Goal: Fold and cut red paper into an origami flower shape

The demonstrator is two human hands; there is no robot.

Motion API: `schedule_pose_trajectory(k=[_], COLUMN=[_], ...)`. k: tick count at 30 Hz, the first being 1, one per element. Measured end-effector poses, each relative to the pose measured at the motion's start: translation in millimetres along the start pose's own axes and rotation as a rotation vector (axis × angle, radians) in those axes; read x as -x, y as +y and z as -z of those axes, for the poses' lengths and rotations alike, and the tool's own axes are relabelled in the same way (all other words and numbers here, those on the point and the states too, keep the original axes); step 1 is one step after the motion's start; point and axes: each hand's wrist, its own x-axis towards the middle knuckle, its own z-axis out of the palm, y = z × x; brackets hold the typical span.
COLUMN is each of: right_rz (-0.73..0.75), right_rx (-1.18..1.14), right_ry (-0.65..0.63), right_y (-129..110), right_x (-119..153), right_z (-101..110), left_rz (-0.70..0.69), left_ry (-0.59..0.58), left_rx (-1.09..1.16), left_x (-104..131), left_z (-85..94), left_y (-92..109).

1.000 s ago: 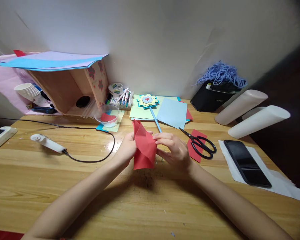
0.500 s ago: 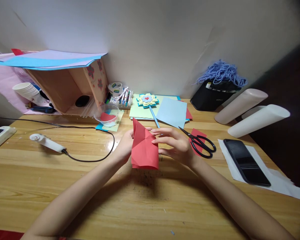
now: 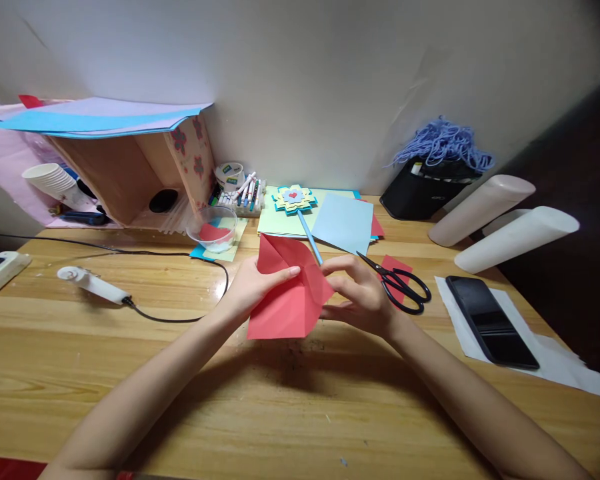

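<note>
A creased sheet of red paper [image 3: 283, 310] is held up above the table, partly folded and bent. My left hand [image 3: 250, 283] grips its left side, the thumb lying across the front toward the middle and the other fingers hidden behind. At the right corner, my right hand [image 3: 363, 293] pinches the paper between curled fingers. Just right of that hand, black-handled scissors [image 3: 400, 287] rest on a smaller red paper piece [image 3: 396, 264]. Behind the sheet lies a paper flower [image 3: 294, 198] with a blue stem [image 3: 310, 237].
A clear plastic bowl [image 3: 212, 230] holds red scraps. Markers [image 3: 243, 193] and a cardboard box [image 3: 115, 170] stand behind. On the left lies a white corded tool [image 3: 95, 285]. To the right are a phone [image 3: 490, 320], white rolls [image 3: 517, 240] and a black holder [image 3: 425, 193] topped with blue yarn.
The red paper has opened out wider, its right corner drawn toward my right hand. My left thumb has come onto the front of the sheet.
</note>
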Motion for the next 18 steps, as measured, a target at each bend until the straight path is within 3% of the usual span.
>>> schedule_pose_trajectory(k=[6, 11, 13, 18], right_rz=[0.041, -0.01, -0.079, -0.413], right_rx=[0.228, 0.174, 0.16, -0.012], right_ry=[-0.039, -0.059, -0.072, -0.102], right_y=[-9.2, -13.6, -14.4, -16.8], right_x=[1.1, 5.8, 5.8, 1.3], right_z=[-7.9, -17.4, -18.1, -14.2], left_rz=[-0.074, -0.123, -0.142, -0.16], left_ry=[0.13, 0.112, 0.09, 0.035], left_rx=[-0.078, 0.011, 0.027, 0.059], left_x=[5.8, 6.4, 4.9, 1.3], left_z=[-7.0, -12.2, -12.3, -11.2], left_y=[0.2, -8.5, -10.9, -14.1])
